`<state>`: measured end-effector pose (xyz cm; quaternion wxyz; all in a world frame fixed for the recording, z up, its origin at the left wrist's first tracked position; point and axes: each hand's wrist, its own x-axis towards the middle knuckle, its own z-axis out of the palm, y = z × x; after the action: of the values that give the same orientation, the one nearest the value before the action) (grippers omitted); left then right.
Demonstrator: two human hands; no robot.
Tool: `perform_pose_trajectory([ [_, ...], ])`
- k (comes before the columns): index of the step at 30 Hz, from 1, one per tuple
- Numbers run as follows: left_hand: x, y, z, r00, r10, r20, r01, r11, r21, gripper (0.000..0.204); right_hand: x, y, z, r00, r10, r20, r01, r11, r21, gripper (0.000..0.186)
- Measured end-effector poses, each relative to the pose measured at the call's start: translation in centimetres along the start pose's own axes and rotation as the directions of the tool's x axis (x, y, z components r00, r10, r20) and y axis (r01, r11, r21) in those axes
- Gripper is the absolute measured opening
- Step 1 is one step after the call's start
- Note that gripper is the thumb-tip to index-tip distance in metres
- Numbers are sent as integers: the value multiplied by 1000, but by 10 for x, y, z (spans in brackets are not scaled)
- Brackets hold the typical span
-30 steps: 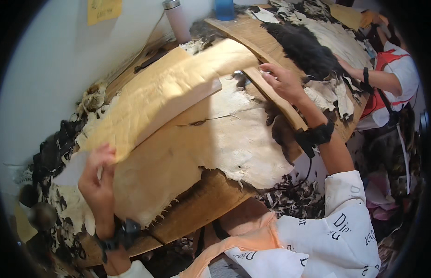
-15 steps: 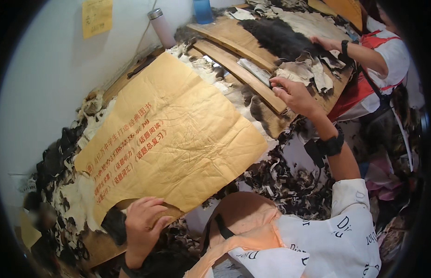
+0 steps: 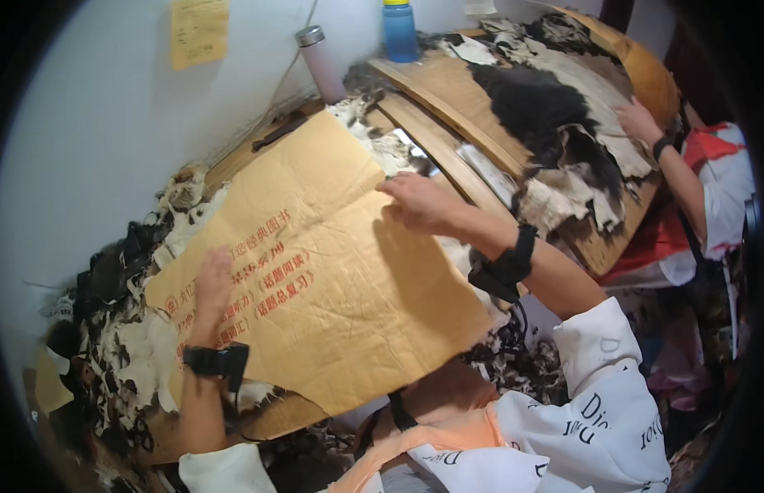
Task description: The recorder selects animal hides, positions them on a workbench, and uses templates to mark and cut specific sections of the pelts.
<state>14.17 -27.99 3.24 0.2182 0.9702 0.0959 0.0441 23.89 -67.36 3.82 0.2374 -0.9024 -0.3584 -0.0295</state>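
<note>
Up goes the left hand (image 3: 212,283), blurred, fingers outstretched, nothing visibly gripped, over the yellow paper sheet (image 3: 357,337), which spreads across the wooden board (image 3: 279,415), partly hiding it; the right hand (image 3: 419,201) curls at the sheet's right edge, grip impossible to tell.

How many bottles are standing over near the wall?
2. A pale pink bottle with a silvery lid, and a blue bottle with a yellow cap to its right. Others could be hidden behind the furry hides.

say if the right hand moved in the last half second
Yes: the right hand went left from the nearer wooden strip to the large yellow paper.
</note>
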Motion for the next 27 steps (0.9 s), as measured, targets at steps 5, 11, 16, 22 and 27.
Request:
perform_pose_trajectory([
  [5, -8, 15, 55, 977, -185, 105, 135, 921, 364, 53, 27, 9, 44, 986, -113, 123, 136, 971, -198, 64],
  [11, -17, 40, 56, 954, -290, 71, 236, 878, 416, 55, 11, 13, 67, 974, -86, 211, 128, 973, -194, 66],
  [16, -16, 30, 65, 969, -238, 58, 190, 881, 434, 54, 13, 28, 47, 940, -44, 339, 106, 981, -165, 63],
  [22, -16, 28, 66, 983, -178, 36, 143, 881, 451, 51, 6, 60, 4, 875, 325, -358, -345, 939, 9, 27],
  [27, -17, 40, 59, 970, -226, 84, 169, 885, 434, 49, 7, 39, -6, 737, 654, 169, -676, 708, 207, 33],
])
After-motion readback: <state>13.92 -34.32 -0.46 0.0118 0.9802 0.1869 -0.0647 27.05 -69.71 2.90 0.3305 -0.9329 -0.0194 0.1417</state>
